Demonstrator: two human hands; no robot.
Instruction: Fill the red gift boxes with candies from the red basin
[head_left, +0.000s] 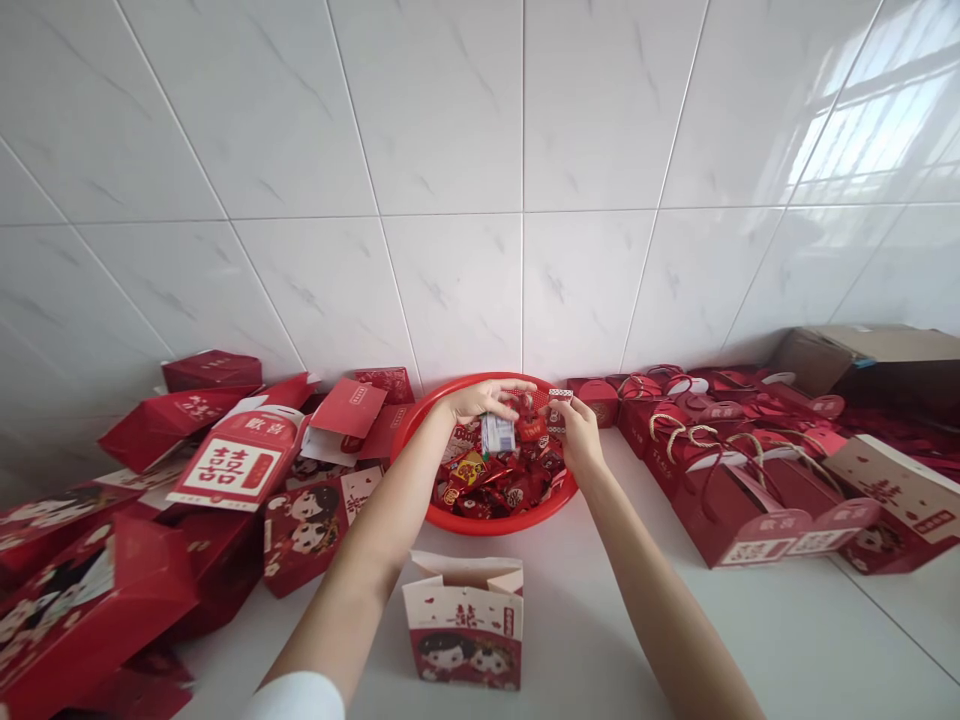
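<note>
A round red basket (493, 527) full of wrapped sweets (487, 485) stands against the tiled wall. My left hand (487, 400) is over its back part, fingers spread and bent, close above a white and green packet (498, 434); whether it touches the packet I cannot tell. At the basket's right side, my right hand (576, 425) pinches a small red and white packet (559, 405). In front of the basket, between my forearms, an open-topped red and cream box (466, 635) with two cartoon figures stands upright.
Red gift boxes (236, 465) lie heaped on the left. Rows of red boxes with rope handles (739, 500) stand on the right. Behind them is a brown cardboard carton (877, 343). White wall tiles (450, 280) rise behind the basket.
</note>
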